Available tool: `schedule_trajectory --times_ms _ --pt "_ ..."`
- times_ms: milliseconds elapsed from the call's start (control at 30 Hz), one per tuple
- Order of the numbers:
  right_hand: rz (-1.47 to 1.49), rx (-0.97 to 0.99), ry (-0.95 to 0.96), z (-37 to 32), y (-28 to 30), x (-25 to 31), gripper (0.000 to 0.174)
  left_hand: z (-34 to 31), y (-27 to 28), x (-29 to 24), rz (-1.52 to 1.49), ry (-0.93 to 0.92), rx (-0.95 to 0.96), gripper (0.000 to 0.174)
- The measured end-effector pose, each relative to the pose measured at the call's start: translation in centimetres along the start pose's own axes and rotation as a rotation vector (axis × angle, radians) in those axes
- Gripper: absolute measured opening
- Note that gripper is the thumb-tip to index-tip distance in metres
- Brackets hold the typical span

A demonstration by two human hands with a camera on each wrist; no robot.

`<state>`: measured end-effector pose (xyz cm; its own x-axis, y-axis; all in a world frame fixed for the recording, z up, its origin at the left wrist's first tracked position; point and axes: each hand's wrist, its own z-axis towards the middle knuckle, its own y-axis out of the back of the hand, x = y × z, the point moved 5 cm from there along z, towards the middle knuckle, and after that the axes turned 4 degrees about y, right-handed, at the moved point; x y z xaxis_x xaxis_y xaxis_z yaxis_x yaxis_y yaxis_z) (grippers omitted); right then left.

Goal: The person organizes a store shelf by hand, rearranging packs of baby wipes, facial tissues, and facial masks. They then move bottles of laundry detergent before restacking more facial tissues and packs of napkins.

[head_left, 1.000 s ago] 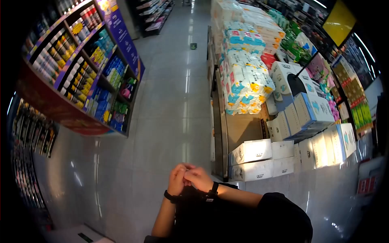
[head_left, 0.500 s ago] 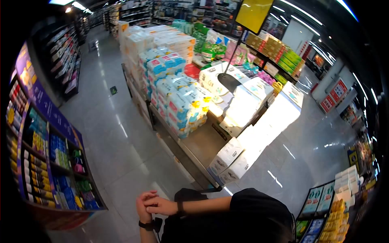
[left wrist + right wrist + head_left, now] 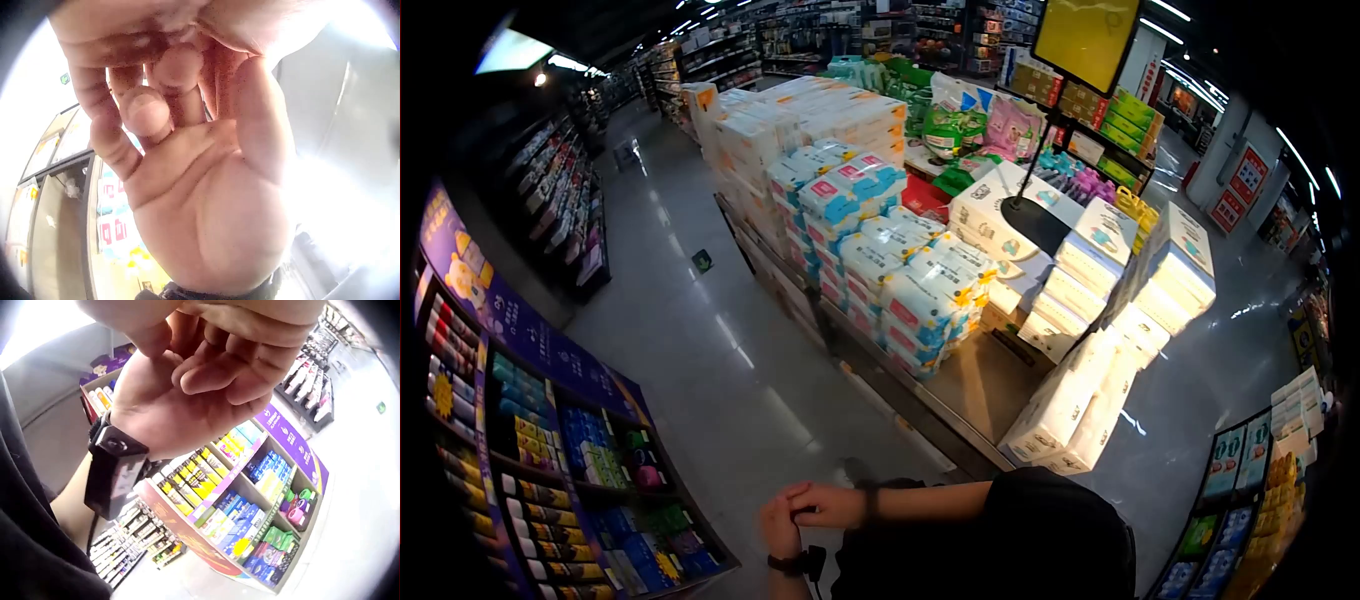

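At the bottom of the head view the hands are together in front of the body. My left hand (image 3: 779, 530) is upright, and my right hand (image 3: 832, 506) lies across its fingers from the right. In the left wrist view the palm of the right hand (image 3: 209, 206) faces the camera, its fingers curled against the left hand (image 3: 269, 25). The right wrist view has the left hand (image 3: 169, 419) with bent fingers meeting the right hand (image 3: 262, 315). The hands grip each other, and no item shows between them. Both wrists wear dark bands.
A low display stand (image 3: 880, 390) holds wrapped tissue packs (image 3: 920, 300) and white boxes (image 3: 1070, 400). A yellow sign (image 3: 1085, 40) rises from it on a pole. Shelving with bottles and boxes (image 3: 550, 520) stands left, another rack (image 3: 1230, 490) right. A grey aisle floor (image 3: 670, 320) runs between.
The head view has swung right and up, with more of the store beyond the stand in it. The hands appear farther left and lower than a second ago, still together.
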<state>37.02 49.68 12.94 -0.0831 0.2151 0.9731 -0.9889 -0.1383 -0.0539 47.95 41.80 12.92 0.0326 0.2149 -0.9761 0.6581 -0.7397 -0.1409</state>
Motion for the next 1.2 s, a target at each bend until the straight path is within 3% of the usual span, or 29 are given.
schedule_trajectory --times_ms 167,300,433,533,667,767,833,900,1000,1100,1133,1200 --pt "-0.194 0.085 0.018 10.8 4.2 2.1 0.048 7.0 6.2 -2.9 -0.269 -0.039 -0.008 0.071" --pt "-0.299 0.101 0.012 16.9 8.2 0.7 0.059 13.9 10.6 -1.4 -0.381 0.011 -0.017 0.073" --pt "-0.341 0.097 -0.028 20.1 12.7 0.2 0.06 19.0 9.5 -2.6 -0.528 0.046 0.066 0.072" --pt "-0.284 0.037 -0.157 20.2 17.7 -1.0 0.06 24.7 8.6 -2.2 -0.367 0.118 0.181 0.067" --pt "-0.254 -0.336 -0.147 19.4 26.3 -3.4 0.059 33.0 6.9 -1.6 -0.235 0.191 0.265 0.063" --pt "-0.425 -0.781 -0.13 17.8 33.5 0.3 0.057 39.7 4.9 -3.7 -0.186 0.216 0.414 0.061" --pt "-0.487 -1.091 -0.015 16.3 38.5 1.3 0.053 44.8 3.8 -4.3 -0.127 0.239 0.472 0.064" --pt "-0.803 -1.335 0.053 14.6 42.3 3.9 0.058 50.1 2.1 -5.4 -0.073 0.234 0.55 0.066" --pt "-0.773 -1.686 0.026 13.3 46.2 7.3 0.064 56.6 -2.0 -9.3 0.001 0.18 0.632 0.067" --pt "-0.928 -1.769 0.009 12.5 49.4 7.5 0.074 62.4 -6.0 -11.3 -0.004 0.112 0.696 0.062" --pt "-0.899 -1.772 -0.022 12.2 50.3 6.7 0.083 64.0 -7.3 -11.6 0.009 0.091 0.708 0.06" --pt "-0.821 -1.831 -0.051 12.9 51.0 6.2 0.083 65.9 -9.7 -12.8 0.03 0.072 0.736 0.058"
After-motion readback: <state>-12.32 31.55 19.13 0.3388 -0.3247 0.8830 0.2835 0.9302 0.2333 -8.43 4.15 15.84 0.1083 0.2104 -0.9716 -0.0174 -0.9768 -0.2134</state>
